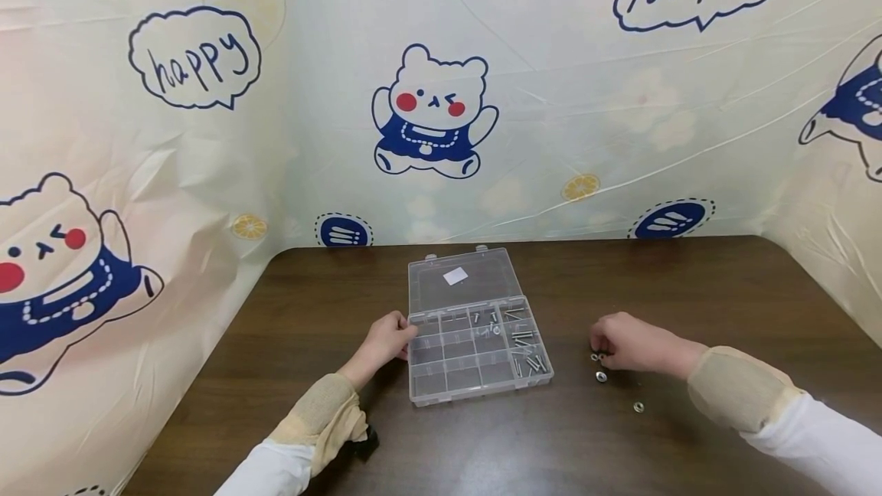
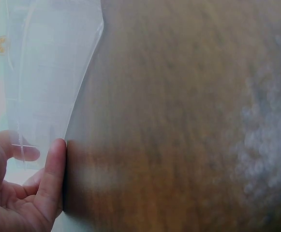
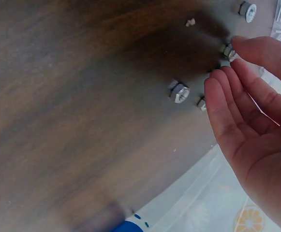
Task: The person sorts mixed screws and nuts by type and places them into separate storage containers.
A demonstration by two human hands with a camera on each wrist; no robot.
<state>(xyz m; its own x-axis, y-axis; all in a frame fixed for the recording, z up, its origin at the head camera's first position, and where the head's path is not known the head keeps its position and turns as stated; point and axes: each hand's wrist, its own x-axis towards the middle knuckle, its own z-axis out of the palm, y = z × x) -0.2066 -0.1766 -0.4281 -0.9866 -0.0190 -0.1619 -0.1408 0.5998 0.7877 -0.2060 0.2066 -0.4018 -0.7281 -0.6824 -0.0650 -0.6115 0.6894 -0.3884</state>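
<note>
A clear plastic compartment box (image 1: 429,383) stands on the table with its lid (image 1: 475,293) tipped back. My left hand (image 1: 387,338) grips the box's left edge, thumb on one side and fingers on the other, as the left wrist view also shows. Metal screws (image 1: 530,363) lie in the right-hand compartments, and a few small pieces in a nearby one. Right of the box, my right hand (image 1: 627,343) is low over the table. In the right wrist view its thumb and index fingertips pinch a small metal nut (image 3: 229,51), with the other fingers curled beside it.
Loose metal nuts lie on the brown table (image 1: 317,289) near my right hand, one nut (image 1: 601,377) close by and another nut (image 1: 638,407) nearer the front. A printed cloth (image 1: 530,121) hangs behind the table. A small white label (image 1: 455,276) shows at the lid.
</note>
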